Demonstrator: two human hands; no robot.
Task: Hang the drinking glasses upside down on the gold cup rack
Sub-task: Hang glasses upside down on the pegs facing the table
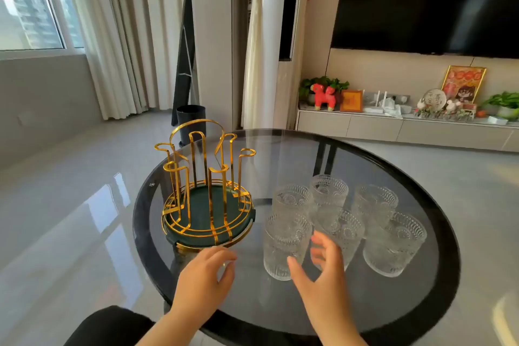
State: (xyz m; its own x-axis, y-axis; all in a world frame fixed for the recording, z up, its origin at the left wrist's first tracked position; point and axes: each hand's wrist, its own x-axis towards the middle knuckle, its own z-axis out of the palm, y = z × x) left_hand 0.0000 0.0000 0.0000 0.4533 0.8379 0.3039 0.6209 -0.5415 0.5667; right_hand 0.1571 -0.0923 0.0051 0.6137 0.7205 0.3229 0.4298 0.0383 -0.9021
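The gold cup rack (206, 177) with its dark green round tray stands on the left part of the round glass table (280, 303); its prongs are bare. To its right, several clear embossed drinking glasses stand upright in a cluster. The nearest glass (283, 244) is at the front left of that cluster. My right hand (320, 270) is spread just beside this glass, thumb near its base, fingers apart and holding nothing. My left hand (206, 275) hovers in front of the rack's tray with loosely curled fingers, empty.
The table has a dark rim (449, 275) and a see-through top. A dark knee or seat (109, 326) shows at the bottom left. Beyond the table are a black bin (191, 121), curtains, and a low TV cabinet with ornaments.
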